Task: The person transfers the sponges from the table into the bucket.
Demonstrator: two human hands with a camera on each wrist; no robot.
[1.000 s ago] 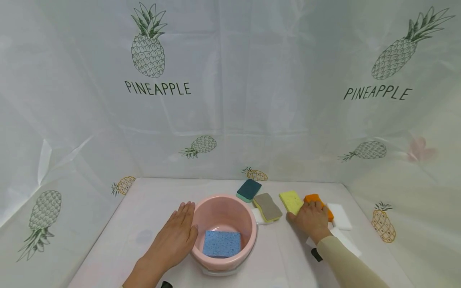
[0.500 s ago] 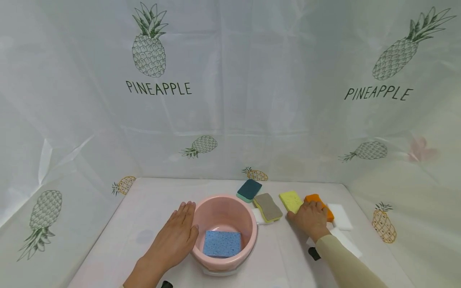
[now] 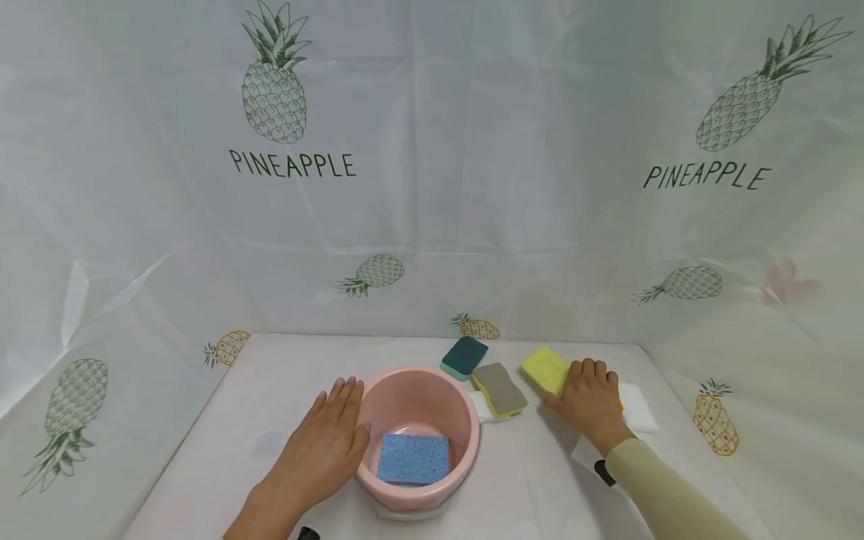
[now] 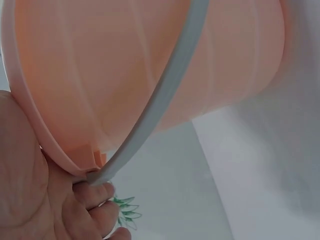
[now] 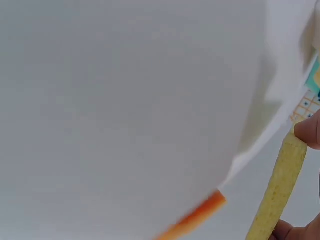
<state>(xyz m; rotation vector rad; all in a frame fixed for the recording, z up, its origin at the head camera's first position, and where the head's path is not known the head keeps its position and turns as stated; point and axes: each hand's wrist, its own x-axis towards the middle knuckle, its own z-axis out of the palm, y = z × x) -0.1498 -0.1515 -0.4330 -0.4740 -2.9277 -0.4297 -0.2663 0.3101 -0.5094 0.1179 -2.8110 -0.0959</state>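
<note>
My right hand pinches a yellow sponge between thumb and fingers. In the right wrist view this sponge appears edge-on, tilted, with finger and thumb tips on it. An orange sponge lies on the table below; the hand hides most of it in the head view. My left hand lies against the left side of a pink bucket, fingers straight. The left wrist view shows the palm touching the bucket's rim, close to the grey handle. A blue sponge lies inside the bucket.
Right of the bucket lie a dark green sponge, a grey and yellow sponge and a white piece partly beneath it. Another white sponge is beyond my right hand. A pineapple-print sheet surrounds the table.
My right hand now grips the yellow sponge and has raised and tilted it. Its fingers now cover most of the orange sponge. The left hand stays at the bucket.
</note>
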